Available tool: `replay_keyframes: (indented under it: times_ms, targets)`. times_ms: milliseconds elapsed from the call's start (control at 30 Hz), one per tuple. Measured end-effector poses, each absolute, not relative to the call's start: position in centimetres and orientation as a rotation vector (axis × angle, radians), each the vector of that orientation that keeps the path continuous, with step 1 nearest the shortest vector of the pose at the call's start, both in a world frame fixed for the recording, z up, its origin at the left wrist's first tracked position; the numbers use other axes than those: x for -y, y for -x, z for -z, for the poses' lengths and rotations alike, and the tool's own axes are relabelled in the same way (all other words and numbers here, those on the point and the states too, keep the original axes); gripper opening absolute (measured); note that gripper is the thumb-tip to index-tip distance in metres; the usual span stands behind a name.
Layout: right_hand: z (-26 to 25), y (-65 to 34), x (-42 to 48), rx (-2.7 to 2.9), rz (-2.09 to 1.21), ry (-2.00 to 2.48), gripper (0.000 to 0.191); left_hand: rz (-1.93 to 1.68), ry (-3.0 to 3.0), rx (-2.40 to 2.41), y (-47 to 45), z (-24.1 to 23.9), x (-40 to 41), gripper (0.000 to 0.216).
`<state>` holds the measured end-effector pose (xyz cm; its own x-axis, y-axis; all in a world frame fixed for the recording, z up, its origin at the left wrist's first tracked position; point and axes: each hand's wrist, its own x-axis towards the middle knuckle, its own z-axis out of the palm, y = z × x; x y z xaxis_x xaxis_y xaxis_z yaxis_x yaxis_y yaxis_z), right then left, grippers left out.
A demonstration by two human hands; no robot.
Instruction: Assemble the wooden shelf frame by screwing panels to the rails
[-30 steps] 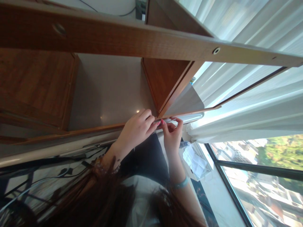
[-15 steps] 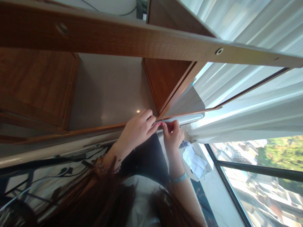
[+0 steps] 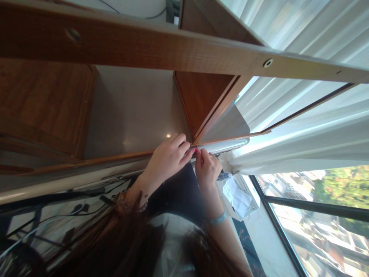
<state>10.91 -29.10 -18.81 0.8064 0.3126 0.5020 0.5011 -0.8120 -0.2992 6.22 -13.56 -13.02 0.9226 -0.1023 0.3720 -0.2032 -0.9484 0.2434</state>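
Both my hands reach to the rounded silver edge strip (image 3: 227,144) that runs along a wooden shelf unit (image 3: 201,96). My left hand (image 3: 165,159), with a beaded bracelet at the wrist, has its fingers curled over the strip and its fingertips pressed on it. My right hand (image 3: 208,167), with a blue wristband, is closed in a tight pinch right next to the left fingertips. Whatever that pinch holds is hidden. Pink nails show where the two hands meet.
A long wooden beam (image 3: 184,52) with round fittings crosses the top. White curtains (image 3: 302,127) hang on the right beside a dark-framed window (image 3: 291,200). Clear plastic packaging (image 3: 238,196) lies below the right hand. Dark cables (image 3: 57,219) run at the lower left, and my hair fills the bottom.
My right hand's fingers have curled in from a looser pinch to a tight one and shifted slightly toward the left hand. The left hand has stayed on the strip.
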Motion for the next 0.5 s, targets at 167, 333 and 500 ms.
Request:
replay_keyframes:
  times_ms: [167, 333, 500]
  targets:
    - [18.2, -9.8, 27.8, 0.406, 0.284, 2.318, 0.05, -0.541, -2.796, 0.257, -6.3, 13.0, 13.6, 0.028]
    - [17.2, -9.0, 26.4, 0.126, -0.225, 1.639, 0.062, -0.544, -2.807, 0.272, -6.4, 13.0, 13.5, 0.029]
    - [17.5, -9.7, 26.7, 0.079, -0.476, 1.316, 0.063, -0.501, -2.765, 0.314, -6.4, 12.8, 13.3, 0.034]
